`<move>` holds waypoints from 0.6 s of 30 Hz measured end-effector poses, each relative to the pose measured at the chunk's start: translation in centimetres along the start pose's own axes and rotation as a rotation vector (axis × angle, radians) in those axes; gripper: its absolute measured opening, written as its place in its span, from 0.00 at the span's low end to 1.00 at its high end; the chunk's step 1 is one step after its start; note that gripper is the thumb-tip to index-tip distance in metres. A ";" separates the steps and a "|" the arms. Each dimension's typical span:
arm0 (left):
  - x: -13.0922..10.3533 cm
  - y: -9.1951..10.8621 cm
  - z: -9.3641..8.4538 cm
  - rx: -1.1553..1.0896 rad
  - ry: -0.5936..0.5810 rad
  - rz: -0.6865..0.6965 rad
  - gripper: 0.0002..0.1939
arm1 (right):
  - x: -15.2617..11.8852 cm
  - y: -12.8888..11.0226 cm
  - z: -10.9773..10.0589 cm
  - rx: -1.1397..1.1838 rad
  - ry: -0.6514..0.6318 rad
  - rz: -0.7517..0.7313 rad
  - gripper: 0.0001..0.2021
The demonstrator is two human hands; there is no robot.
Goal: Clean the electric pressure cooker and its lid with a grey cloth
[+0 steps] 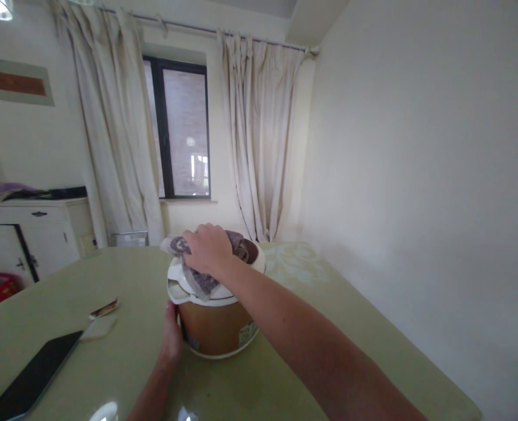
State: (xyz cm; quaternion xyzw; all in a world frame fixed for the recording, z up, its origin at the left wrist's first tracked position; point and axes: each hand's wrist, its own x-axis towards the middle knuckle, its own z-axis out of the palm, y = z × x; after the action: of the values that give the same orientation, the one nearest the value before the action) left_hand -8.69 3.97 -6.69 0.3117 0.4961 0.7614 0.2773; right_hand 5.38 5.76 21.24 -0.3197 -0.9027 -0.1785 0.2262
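Lying bunched in the grasp of your right hand (209, 248), the cloth (203, 284) covers part of the cooker (217, 327); your opened left hand (171, 338) touches the cooker's left side. Right of your grip, the table (316, 286) stretches to its edge; well left lies a dark slab (40, 369).

Cream curtains (263, 134) flank a dark-framed window (185, 128), left a white cabinet (48, 235).
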 end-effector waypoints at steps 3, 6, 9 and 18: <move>0.0 1.3 0.3 -0.041 0.033 0.082 0.41 | -3.8 -0.7 -0.5 0.001 0.036 -0.049 0.16; -1.1 4.3 0.7 0.001 0.130 0.255 0.37 | -7.3 0.8 -0.8 0.083 0.003 -0.183 0.21; -2.8 8.6 1.3 0.209 0.150 0.453 0.34 | -9.6 4.9 -0.2 0.189 0.023 -0.168 0.24; -2.9 13.4 6.1 0.586 0.213 0.441 0.31 | -9.7 15.8 7.4 0.806 0.161 0.671 0.16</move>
State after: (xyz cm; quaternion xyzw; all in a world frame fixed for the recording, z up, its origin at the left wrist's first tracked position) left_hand -3.76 0.68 7.12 0.3962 0.6398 0.6569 -0.0474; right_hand 20.30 15.95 12.85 -0.4642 -0.7275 0.2407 0.4443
